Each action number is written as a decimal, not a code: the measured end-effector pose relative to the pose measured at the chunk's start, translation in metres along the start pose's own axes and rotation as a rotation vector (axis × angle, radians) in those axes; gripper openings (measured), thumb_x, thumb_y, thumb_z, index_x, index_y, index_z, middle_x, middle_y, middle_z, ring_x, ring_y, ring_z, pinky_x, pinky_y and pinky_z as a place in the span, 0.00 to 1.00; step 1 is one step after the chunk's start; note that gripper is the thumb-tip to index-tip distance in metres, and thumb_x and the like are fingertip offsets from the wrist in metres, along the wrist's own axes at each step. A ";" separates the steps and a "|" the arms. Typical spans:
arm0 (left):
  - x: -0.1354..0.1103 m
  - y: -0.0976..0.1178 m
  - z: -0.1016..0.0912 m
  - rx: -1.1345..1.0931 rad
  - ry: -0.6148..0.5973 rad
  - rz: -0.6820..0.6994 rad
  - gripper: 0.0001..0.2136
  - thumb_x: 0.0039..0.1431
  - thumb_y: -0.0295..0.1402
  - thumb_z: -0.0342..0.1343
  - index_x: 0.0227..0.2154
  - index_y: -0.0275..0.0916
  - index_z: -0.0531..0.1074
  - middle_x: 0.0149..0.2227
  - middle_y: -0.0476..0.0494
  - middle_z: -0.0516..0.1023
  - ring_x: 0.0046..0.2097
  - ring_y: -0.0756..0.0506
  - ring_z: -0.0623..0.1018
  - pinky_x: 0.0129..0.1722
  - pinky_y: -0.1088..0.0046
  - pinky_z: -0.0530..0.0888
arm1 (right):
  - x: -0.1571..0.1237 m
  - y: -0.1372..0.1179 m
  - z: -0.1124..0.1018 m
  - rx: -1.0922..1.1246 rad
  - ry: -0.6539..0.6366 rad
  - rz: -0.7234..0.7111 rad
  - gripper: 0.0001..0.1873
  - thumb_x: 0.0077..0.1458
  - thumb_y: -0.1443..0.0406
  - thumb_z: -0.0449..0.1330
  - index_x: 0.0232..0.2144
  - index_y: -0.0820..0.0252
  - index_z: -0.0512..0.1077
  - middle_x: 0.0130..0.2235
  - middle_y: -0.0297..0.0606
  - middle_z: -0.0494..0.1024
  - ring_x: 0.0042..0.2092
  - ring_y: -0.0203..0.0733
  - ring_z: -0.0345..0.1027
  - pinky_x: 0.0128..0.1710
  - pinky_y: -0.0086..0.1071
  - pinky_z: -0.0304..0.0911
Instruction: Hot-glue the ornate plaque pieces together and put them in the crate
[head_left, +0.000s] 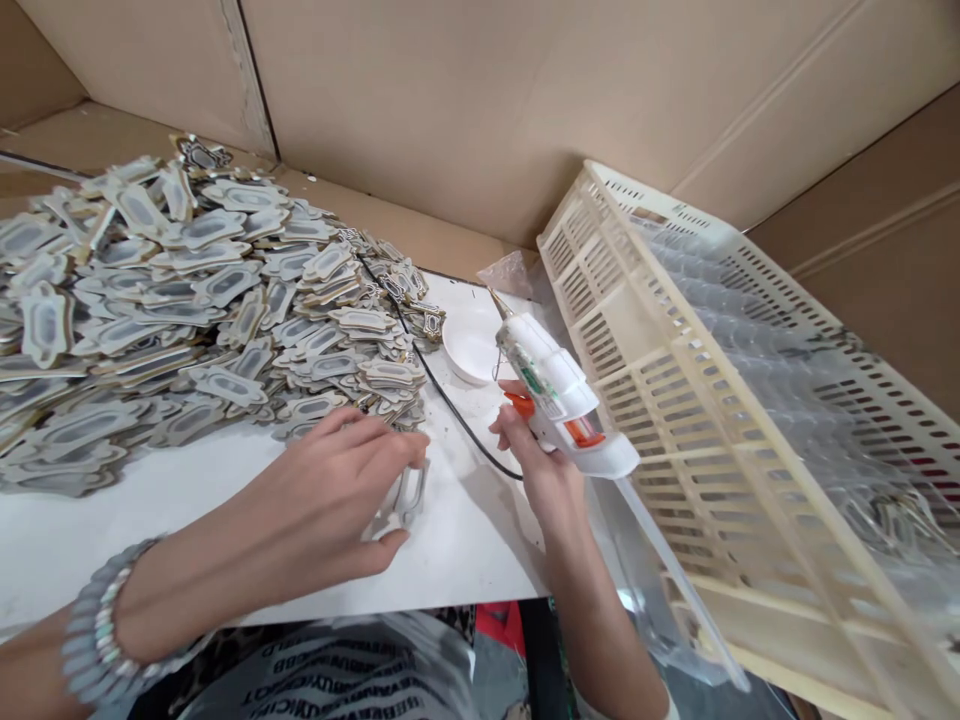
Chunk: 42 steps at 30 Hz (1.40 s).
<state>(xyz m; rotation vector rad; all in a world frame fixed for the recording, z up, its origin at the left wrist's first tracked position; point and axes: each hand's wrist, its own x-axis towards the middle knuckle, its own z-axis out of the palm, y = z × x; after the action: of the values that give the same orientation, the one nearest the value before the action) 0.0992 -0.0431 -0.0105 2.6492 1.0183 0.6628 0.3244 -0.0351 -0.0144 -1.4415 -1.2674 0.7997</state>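
Observation:
My right hand (541, 460) is wrapped around the handle of a white hot glue gun (551, 385) with an orange trigger. The gun's metal nozzle points up and to the left, and a long clear glue stick (682, 580) trails from its back end. Low over the white table, my left hand (322, 500) has its fingers and thumb bent around a small grey frame-shaped plate (409, 492). The fingertips meet the plate's upper end; the thumb lies near its lower end. Part of the plate is hidden by the hand.
A big heap of similar grey plates (225, 285) covers the table's left side. Behind the gun sits a white round dish (469, 345). A black cable (457, 415) crosses the table (465, 560). At right, a cream plastic crate (645, 330) holds clear plastic packaging. Cardboard walls (420, 110) enclose the back.

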 end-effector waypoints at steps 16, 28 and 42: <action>0.038 -0.009 0.009 -0.250 0.197 0.112 0.26 0.55 0.29 0.62 0.55 0.42 0.61 0.52 0.40 0.78 0.48 0.41 0.78 0.45 0.63 0.77 | -0.004 0.001 0.014 0.372 -0.075 0.198 0.17 0.44 0.60 0.70 0.38 0.56 0.75 0.25 0.26 0.75 0.25 0.33 0.65 0.27 0.29 0.63; 0.054 0.003 0.003 -1.007 -0.044 -0.667 0.13 0.47 0.42 0.63 0.33 0.39 0.77 0.19 0.51 0.75 0.21 0.49 0.72 0.21 0.75 0.66 | -0.009 -0.009 0.016 0.307 -0.048 0.080 0.15 0.46 0.64 0.67 0.37 0.54 0.69 0.26 0.25 0.75 0.25 0.32 0.66 0.28 0.29 0.64; 0.042 -0.031 -0.031 -0.836 0.363 -0.792 0.14 0.47 0.37 0.66 0.37 0.37 0.76 0.21 0.53 0.74 0.24 0.52 0.72 0.24 0.79 0.67 | -0.010 0.002 -0.001 -0.109 -0.097 -0.172 0.09 0.51 0.57 0.67 0.31 0.53 0.73 0.32 0.34 0.75 0.28 0.39 0.68 0.27 0.33 0.64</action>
<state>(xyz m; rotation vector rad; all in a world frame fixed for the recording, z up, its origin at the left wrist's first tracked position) 0.0940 0.0094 0.0193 1.3004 1.3521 1.0631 0.3237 -0.0450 -0.0178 -1.3713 -1.5068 0.7004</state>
